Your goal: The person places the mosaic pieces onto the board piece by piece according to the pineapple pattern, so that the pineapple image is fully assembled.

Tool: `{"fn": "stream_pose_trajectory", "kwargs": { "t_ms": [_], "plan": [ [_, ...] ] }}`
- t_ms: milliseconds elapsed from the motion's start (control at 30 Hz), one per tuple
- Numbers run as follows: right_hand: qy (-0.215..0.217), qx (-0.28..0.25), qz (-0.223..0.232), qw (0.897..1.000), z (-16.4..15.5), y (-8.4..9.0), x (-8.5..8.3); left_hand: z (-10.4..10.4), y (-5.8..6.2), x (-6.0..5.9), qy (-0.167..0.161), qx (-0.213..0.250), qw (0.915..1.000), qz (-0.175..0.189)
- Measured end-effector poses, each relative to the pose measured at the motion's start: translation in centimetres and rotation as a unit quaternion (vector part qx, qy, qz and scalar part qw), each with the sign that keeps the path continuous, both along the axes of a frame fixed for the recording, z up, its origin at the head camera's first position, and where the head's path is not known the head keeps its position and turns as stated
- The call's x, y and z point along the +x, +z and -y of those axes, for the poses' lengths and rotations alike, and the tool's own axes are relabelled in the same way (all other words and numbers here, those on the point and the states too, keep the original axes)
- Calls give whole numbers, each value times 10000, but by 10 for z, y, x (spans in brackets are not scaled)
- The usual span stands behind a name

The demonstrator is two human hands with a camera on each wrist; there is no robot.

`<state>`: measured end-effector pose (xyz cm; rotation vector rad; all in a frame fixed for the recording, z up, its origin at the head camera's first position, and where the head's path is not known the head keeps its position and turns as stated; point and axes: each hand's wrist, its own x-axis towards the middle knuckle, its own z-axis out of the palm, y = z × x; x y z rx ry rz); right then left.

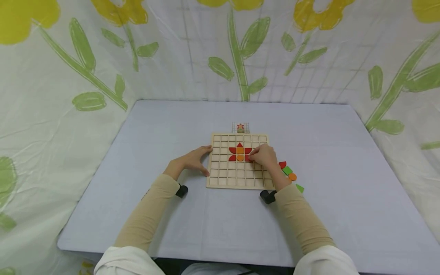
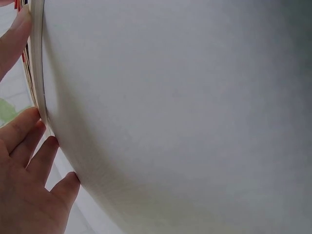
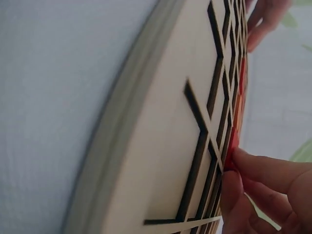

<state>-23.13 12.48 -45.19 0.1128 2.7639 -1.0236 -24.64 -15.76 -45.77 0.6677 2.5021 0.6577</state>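
A light wooden grid board point(image 1: 237, 187) lies on the table. Red and orange pieces form a shape near its centre: a red triangle point(image 1: 239, 145), an orange square point(image 1: 240, 150), an orange circle point(image 1: 240, 157) and red curved pieces at the sides. My right hand point(image 1: 265, 156) pinches a red piece point(image 3: 230, 152) between thumb and index finger, at the grid to the right of the orange circle. My left hand point(image 1: 192, 158) touches the board's left edge, thumb and fingers spread; in the left wrist view its fingertips point(image 2: 33, 113) rest along the board's side.
Behind the board lies a small pattern card point(image 1: 240, 128). Right of the board, partly beside my forearm, lie a loose red piece point(image 1: 282, 164), a green piece point(image 1: 287, 170), an orange circle point(image 1: 292, 177) and another green piece point(image 1: 300, 188). A flower-printed curtain point(image 1: 165, 68) surrounds the table.
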Motion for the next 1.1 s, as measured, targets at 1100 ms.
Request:
{"fn": "stream_pose_trajectory", "kwargs": {
  "t_ms": [1100],
  "plan": [
    [647, 345, 415, 9964, -94, 30, 13, 0, -1, -1, 37, -36, 10000, 35]
  ]
}}
